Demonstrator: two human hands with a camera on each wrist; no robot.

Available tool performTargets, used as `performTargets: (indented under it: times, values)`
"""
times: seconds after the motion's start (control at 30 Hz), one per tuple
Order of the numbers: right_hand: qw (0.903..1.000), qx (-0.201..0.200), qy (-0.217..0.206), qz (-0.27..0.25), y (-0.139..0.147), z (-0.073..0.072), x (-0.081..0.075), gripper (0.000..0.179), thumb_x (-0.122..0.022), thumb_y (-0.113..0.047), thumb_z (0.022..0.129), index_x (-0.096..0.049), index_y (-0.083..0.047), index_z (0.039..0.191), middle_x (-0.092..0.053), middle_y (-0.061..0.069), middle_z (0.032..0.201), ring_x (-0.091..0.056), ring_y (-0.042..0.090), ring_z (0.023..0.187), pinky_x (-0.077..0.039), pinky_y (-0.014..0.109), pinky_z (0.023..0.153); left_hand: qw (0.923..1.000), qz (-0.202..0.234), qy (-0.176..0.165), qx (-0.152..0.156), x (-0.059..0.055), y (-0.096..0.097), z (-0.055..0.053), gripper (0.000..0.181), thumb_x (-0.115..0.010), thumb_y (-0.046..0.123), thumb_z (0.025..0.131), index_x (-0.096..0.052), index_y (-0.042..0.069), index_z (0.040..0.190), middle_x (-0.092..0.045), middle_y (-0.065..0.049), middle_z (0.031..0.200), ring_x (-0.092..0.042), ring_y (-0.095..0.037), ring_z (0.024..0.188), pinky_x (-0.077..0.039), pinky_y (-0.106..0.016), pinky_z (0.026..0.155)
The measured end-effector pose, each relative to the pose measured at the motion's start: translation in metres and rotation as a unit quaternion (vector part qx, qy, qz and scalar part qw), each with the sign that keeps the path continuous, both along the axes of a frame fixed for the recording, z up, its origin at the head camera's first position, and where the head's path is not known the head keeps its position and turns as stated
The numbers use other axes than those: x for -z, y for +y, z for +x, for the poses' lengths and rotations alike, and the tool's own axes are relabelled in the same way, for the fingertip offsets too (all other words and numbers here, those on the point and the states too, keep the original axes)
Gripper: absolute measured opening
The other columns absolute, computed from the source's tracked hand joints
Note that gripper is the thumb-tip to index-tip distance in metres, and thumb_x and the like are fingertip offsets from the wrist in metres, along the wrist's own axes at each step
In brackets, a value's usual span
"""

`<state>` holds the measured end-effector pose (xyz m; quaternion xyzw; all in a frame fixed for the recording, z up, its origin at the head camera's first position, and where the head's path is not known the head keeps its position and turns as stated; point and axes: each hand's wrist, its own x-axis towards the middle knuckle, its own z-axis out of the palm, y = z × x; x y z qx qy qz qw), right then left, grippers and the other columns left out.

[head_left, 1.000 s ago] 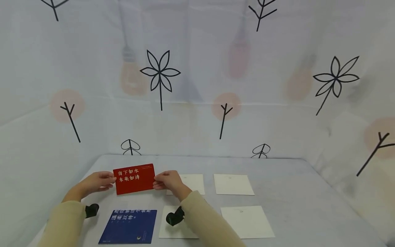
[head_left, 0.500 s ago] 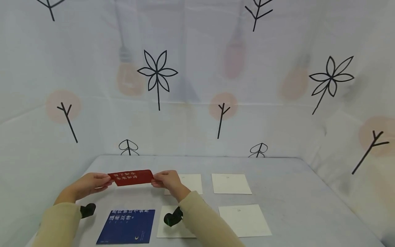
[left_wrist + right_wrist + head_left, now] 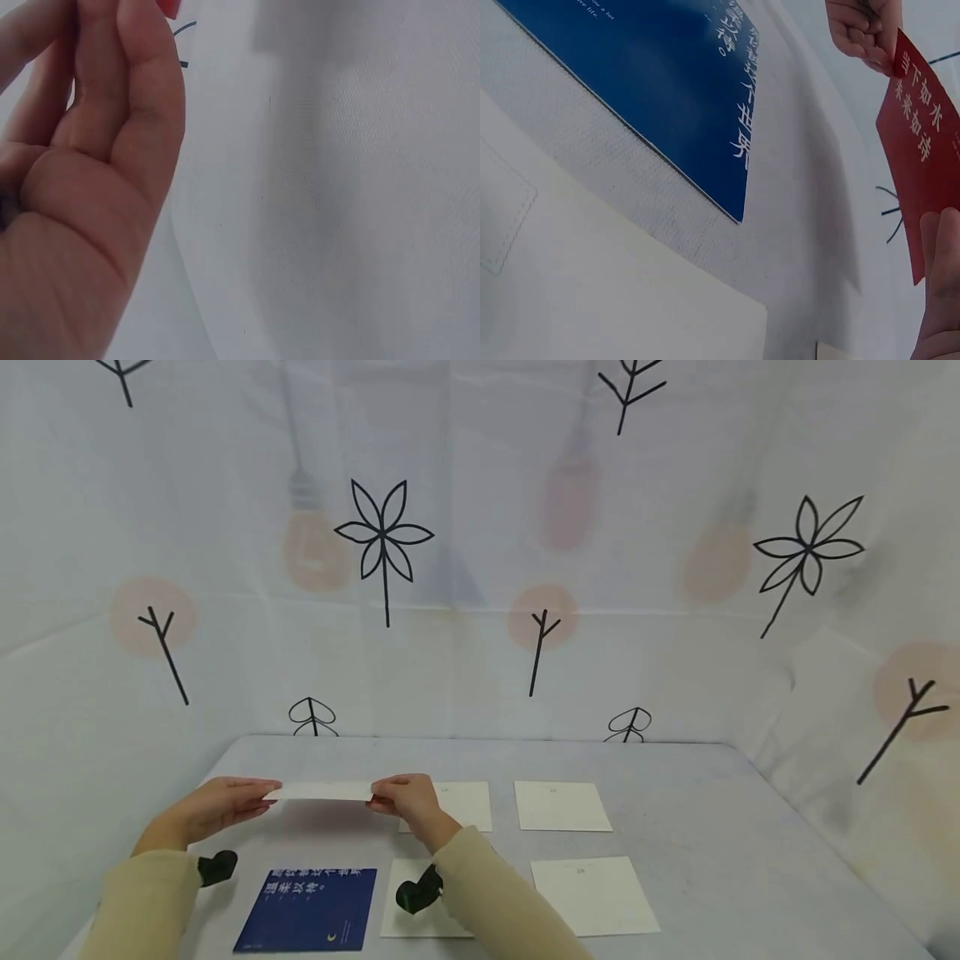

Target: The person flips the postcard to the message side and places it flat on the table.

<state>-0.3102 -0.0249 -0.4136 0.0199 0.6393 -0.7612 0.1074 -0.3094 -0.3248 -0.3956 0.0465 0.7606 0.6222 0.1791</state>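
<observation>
Both hands hold one postcard (image 3: pixel 322 791) above the back left of the table. Seen from the head it is nearly edge-on and shows a white side. In the right wrist view, the postcard's red face (image 3: pixel 922 176) with white lettering is visible. My left hand (image 3: pixel 213 807) pinches its left end, and my right hand (image 3: pixel 412 802) pinches the right end. In the left wrist view the left hand (image 3: pixel 97 142) covers most of the card, leaving a small red corner. Below lies a blue postcard (image 3: pixel 307 910) with white lettering.
Several cream cards lie in two rows: a back card (image 3: pixel 468 806) partly behind the right hand, another back card (image 3: pixel 562 806), a front card (image 3: pixel 596 896), and a card (image 3: pixel 401 914) under the right forearm. A patterned cloth (image 3: pixel 465 677) hangs behind the table (image 3: pixel 735 860).
The held postcard has tilted from showing its red lettered face to nearly edge-on with its white side toward the head. Both hands keep their grip; the left has shifted slightly left.
</observation>
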Motion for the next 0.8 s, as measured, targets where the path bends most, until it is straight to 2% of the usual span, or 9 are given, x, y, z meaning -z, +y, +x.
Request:
performTargets:
  times: [0.2, 0.37, 0.6, 0.8]
  values:
    - [0.9993, 0.007, 0.011, 0.035, -0.004, 0.002, 0.002, 0.017, -0.069, 0.001, 0.080, -0.068, 0.004, 0.097, -0.067, 0.010, 0.078, -0.066, 0.015, 0.065, -0.055, 0.027, 0.064, 0.9989, -0.016, -0.008, -0.044, 0.001, 0.002, 0.001, 0.045, -0.062, 0.016, 0.091, -0.051, -0.010, 0.125, -0.063, -0.007, 0.108, -0.063, -0.017, 0.092, -0.049, -0.036, 0.086]
    - [0.9989, 0.009, 0.020, 0.042, -0.005, 0.005, 0.004, 0.026, -0.068, 0.002, 0.081, -0.064, 0.004, 0.107, -0.066, 0.010, 0.079, -0.067, 0.015, 0.064, -0.055, 0.028, 0.065, 0.9978, -0.037, -0.012, -0.054, 0.004, 0.003, 0.002, 0.051, -0.063, 0.017, 0.090, -0.046, -0.012, 0.129, -0.064, -0.009, 0.108, -0.064, -0.017, 0.090, -0.050, -0.036, 0.084]
    - [0.9979, 0.010, 0.029, 0.058, -0.006, 0.007, 0.005, 0.029, -0.068, 0.003, 0.081, -0.064, 0.003, 0.110, -0.066, 0.009, 0.079, -0.067, 0.018, 0.066, -0.055, 0.033, 0.068, 0.9929, -0.078, -0.008, -0.089, 0.009, 0.007, 0.001, 0.058, -0.067, 0.020, 0.087, -0.044, -0.011, 0.130, -0.065, -0.006, 0.099, -0.063, -0.017, 0.082, -0.053, -0.030, 0.076]
    - [0.9972, 0.009, 0.023, 0.070, -0.007, 0.007, 0.007, 0.035, -0.068, 0.006, 0.078, -0.063, 0.001, 0.113, -0.061, 0.010, 0.076, -0.062, 0.012, 0.058, -0.055, 0.029, 0.063, 0.9880, -0.116, 0.004, -0.102, 0.014, 0.010, -0.004, 0.058, -0.067, 0.020, 0.086, -0.044, -0.010, 0.130, -0.063, -0.008, 0.098, -0.062, -0.017, 0.082, -0.054, -0.031, 0.073]
